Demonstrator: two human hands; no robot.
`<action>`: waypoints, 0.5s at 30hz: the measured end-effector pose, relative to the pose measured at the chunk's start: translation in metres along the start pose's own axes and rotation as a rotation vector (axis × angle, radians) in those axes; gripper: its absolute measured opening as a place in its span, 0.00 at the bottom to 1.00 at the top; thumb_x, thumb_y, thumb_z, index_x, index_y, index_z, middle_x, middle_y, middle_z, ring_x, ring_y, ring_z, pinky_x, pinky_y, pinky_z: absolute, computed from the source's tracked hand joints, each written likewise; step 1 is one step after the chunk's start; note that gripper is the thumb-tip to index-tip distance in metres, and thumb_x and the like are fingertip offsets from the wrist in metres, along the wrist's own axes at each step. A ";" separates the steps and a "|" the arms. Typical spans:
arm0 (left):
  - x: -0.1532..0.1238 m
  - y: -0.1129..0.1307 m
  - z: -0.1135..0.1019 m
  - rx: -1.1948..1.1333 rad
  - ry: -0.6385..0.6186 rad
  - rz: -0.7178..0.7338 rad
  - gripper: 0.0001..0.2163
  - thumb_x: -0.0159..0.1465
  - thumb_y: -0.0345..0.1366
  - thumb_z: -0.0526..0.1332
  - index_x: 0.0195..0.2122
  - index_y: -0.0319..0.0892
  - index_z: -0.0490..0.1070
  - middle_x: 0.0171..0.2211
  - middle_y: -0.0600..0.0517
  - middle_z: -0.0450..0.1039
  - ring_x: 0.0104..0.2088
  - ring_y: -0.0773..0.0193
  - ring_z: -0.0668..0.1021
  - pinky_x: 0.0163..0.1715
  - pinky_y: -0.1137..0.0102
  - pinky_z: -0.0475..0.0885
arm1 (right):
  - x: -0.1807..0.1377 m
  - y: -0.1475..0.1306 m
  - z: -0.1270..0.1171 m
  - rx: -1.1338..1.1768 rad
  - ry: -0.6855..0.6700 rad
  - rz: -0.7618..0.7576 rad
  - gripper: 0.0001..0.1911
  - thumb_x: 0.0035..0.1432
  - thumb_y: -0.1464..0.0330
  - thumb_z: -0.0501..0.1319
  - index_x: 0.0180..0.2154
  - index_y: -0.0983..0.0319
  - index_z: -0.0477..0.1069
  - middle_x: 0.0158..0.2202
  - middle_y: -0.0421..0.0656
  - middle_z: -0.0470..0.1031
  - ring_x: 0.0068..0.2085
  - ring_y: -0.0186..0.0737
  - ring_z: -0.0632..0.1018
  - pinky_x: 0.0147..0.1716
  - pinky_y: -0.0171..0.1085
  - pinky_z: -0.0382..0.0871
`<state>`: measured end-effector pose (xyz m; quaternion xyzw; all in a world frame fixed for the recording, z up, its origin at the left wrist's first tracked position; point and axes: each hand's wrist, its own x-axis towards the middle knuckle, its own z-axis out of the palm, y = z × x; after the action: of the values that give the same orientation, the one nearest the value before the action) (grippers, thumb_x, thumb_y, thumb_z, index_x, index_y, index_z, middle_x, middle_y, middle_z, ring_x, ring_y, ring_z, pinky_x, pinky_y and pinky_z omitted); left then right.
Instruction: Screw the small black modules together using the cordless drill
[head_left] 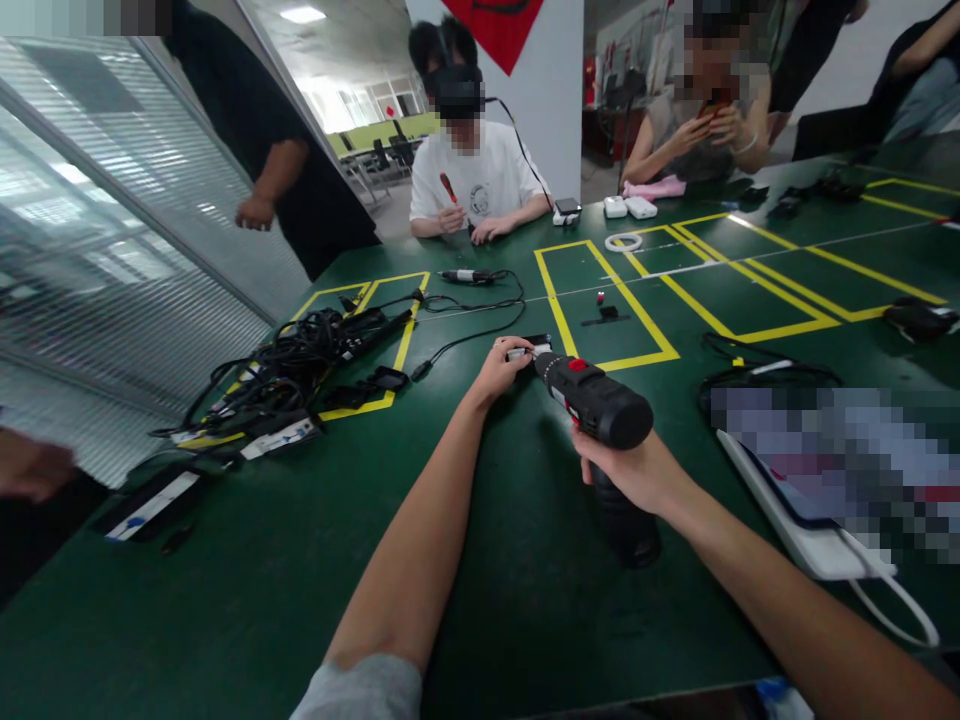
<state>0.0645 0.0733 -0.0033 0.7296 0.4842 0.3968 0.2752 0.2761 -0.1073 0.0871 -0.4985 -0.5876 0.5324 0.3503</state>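
Observation:
In my right hand [626, 470] is a black cordless drill [596, 395] with red switches, its handle wrapped by my fingers and its nose pointing away to the left. The drill's tip meets a small dark and whitish part [541, 343] on the green table [517, 590]. My left hand [504, 368] grips that part from the left, fingers bent over it right beside the drill's tip. What exactly the part is I cannot make out, as my fingers and the drill cover much of it.
To the left lies a tangle of black cables [300, 350] and adapters. A tablet [787, 490] on a white base lies at the right. Yellow tape [664, 340] marks rectangles. Across the table a person [480, 170] in a headset holds a screwdriver [448, 187]; other people are nearby.

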 end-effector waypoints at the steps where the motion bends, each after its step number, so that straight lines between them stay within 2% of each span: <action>1: 0.000 0.000 0.000 0.001 -0.005 0.004 0.09 0.58 0.34 0.60 0.39 0.43 0.74 0.44 0.49 0.71 0.49 0.59 0.70 0.55 0.62 0.64 | 0.000 -0.001 0.000 -0.002 0.001 -0.001 0.21 0.50 0.70 0.59 0.49 0.61 0.67 0.22 0.38 0.72 0.22 0.39 0.75 0.25 0.38 0.68; 8: 0.000 -0.006 0.003 -0.003 0.043 0.005 0.11 0.57 0.33 0.62 0.41 0.42 0.76 0.52 0.46 0.66 0.59 0.57 0.64 0.60 0.61 0.60 | -0.001 -0.004 0.001 0.019 0.012 0.020 0.21 0.49 0.70 0.60 0.48 0.62 0.66 0.21 0.36 0.72 0.20 0.37 0.74 0.24 0.37 0.67; 15: 0.001 -0.002 0.001 -0.006 0.010 0.028 0.11 0.58 0.34 0.60 0.42 0.42 0.76 0.49 0.46 0.69 0.55 0.59 0.68 0.59 0.62 0.61 | 0.002 0.006 0.000 0.062 -0.016 -0.018 0.16 0.50 0.70 0.59 0.44 0.62 0.66 0.21 0.35 0.70 0.21 0.37 0.74 0.25 0.37 0.68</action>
<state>0.0644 0.0746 -0.0052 0.7335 0.4743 0.4058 0.2692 0.2765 -0.1058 0.0810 -0.4778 -0.5781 0.5512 0.3656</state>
